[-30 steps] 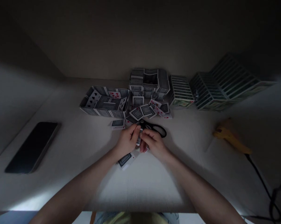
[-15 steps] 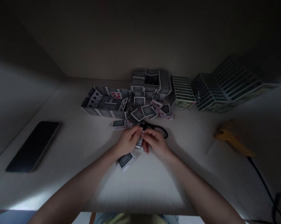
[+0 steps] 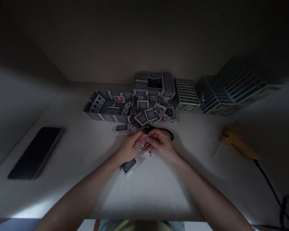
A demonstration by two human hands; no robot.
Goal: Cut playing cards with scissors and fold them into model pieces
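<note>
Between my two hands, near the middle of the table, is a small playing card, mostly covered by the fingers. My left hand pinches its left side, thumb on top. My right hand is closed on the right side of the same card. Under the right fingers a red ten card shows a corner. Just below the left hand lie blue-backed playing cards. Black scissors lie directly behind the hands, partly hidden by them.
Behind the hands are loose cards, an open box made of cards and a taller card structure. Stacked card packs stand at the right. A phone lies left; a yellow glue gun with a cord lies right.
My right fingers have shifted on the card, and a red ten now shows below them. The card between my hands is tilted differently.
</note>
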